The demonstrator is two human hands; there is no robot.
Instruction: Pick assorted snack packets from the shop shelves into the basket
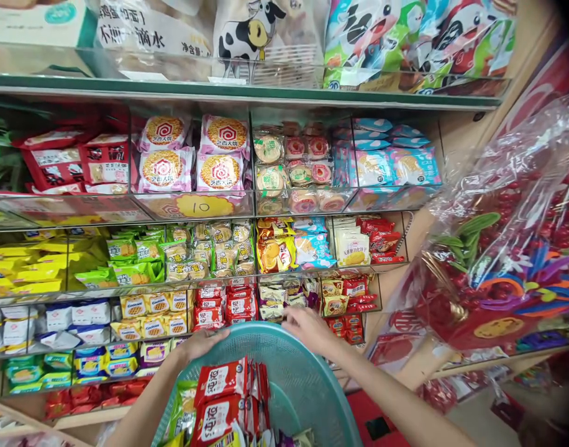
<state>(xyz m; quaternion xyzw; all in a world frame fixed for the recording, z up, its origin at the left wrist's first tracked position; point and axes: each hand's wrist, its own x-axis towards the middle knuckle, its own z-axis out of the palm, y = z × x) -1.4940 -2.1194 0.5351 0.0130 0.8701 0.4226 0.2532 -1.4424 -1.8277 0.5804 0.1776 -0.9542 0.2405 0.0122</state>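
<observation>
A blue-green plastic basket (307, 385) with a perforated wall stands below the shelves, tilted towards me. My left hand (200, 344) grips its far left rim. Inside lie red-and-white snack packets (219, 413), a green packet (184, 406) and several smaller ones, partly cut off by the frame's bottom edge. My right hand (307, 328) is over the far rim, fingers curled, just in front of the compartment of small cream packets (271, 297). Whatever is at its fingertips, if anything, cannot be made out. Left of that compartment sit red packets (241, 304).
Tiered shelves with clear dividers hold Cookies packets (154, 304), yellow packets (42, 261), round sesame biscuits (166, 167) and blue packets (415, 164). A yellow price label (200, 206) marks one tier. At right, a plastic-wrapped bundle (494, 292) juts out beside my right arm.
</observation>
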